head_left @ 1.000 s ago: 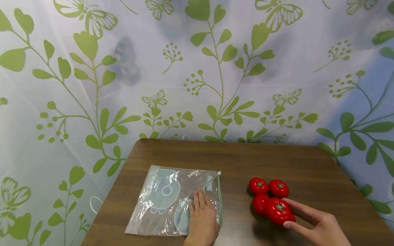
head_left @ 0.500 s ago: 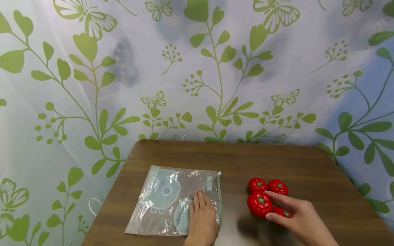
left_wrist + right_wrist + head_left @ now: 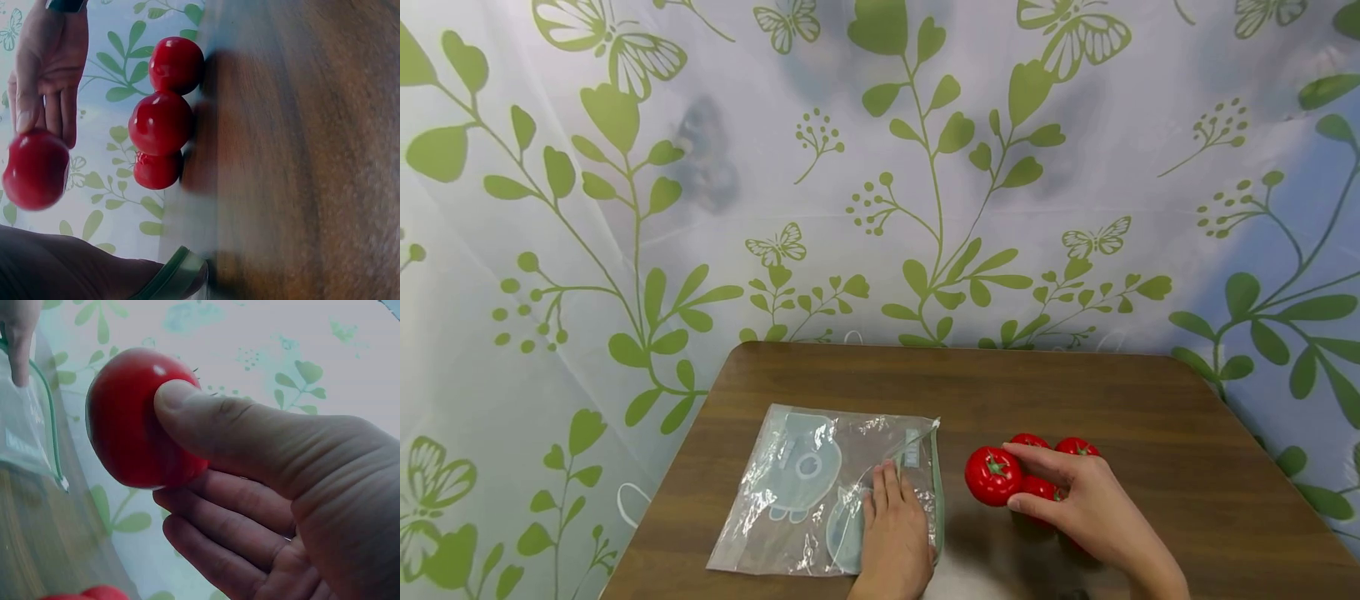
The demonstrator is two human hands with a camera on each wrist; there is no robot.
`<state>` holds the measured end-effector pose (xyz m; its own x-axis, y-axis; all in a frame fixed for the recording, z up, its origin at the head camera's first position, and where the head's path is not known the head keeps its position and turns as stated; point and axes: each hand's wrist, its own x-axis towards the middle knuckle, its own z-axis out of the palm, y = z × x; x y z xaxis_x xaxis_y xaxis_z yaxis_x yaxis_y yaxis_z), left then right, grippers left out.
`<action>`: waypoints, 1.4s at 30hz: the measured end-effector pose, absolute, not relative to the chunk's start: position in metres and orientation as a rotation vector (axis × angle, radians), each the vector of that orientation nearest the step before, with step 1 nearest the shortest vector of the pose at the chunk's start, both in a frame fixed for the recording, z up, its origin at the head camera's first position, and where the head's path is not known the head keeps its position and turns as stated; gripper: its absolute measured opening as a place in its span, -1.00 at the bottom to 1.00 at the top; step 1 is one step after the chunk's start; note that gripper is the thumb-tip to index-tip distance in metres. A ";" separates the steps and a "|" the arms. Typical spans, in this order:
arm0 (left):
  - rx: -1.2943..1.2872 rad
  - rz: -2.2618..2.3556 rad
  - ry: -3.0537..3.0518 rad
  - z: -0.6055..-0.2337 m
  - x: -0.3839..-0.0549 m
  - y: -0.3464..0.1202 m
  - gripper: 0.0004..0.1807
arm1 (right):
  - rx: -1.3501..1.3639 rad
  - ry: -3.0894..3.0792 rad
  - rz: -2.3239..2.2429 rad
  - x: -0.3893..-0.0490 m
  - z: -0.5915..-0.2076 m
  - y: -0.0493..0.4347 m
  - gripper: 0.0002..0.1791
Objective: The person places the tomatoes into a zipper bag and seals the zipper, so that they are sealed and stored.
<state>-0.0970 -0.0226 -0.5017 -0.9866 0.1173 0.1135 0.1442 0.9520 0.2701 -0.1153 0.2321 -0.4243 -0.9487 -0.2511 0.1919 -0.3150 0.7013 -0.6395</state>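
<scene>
In the head view my right hand (image 3: 1093, 504) holds a glossy red tomato (image 3: 993, 476) with a green star-shaped top, raised off the table. Up close in the right wrist view, the thumb presses one side of this tomato (image 3: 140, 422) and fingers support it from behind. My left hand (image 3: 897, 533) rests with straight fingers on a clear zip bag (image 3: 748, 521) printed with pale blue cartoon shapes, near its green-edged zip side. Its thumb meets that edge (image 3: 178, 272) in the left wrist view. Whether the thumb is under the edge, I cannot tell.
More tomatoes sit grouped behind and under my right hand, seen as a row of red tomatoes (image 3: 161, 124) in the left wrist view. The brown wooden table (image 3: 850, 375) ends at a curtain (image 3: 820, 275) with green leaves and butterflies.
My right hand has lifted one tomato from the group and carried it left, towards the bag. My left hand and the bag stay in place.
</scene>
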 end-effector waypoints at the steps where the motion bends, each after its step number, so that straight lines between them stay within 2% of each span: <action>1: -0.201 -0.423 -3.006 -0.502 -0.097 -0.022 0.22 | 0.492 -2.811 1.085 -0.118 -0.424 0.230 -0.33; 13: -0.179 -0.444 -3.029 -0.502 -0.098 -0.020 0.17 | 0.634 -2.842 1.227 -0.138 -0.432 0.212 -0.31; 22: -0.155 -0.449 -3.050 -0.501 -0.099 -0.019 0.16 | 0.704 -2.871 1.373 -0.148 -0.460 0.197 -0.32; 42: -0.120 -0.399 -2.998 -0.503 -0.098 -0.013 0.22 | 0.897 -2.869 1.165 -0.153 -0.494 0.147 -0.40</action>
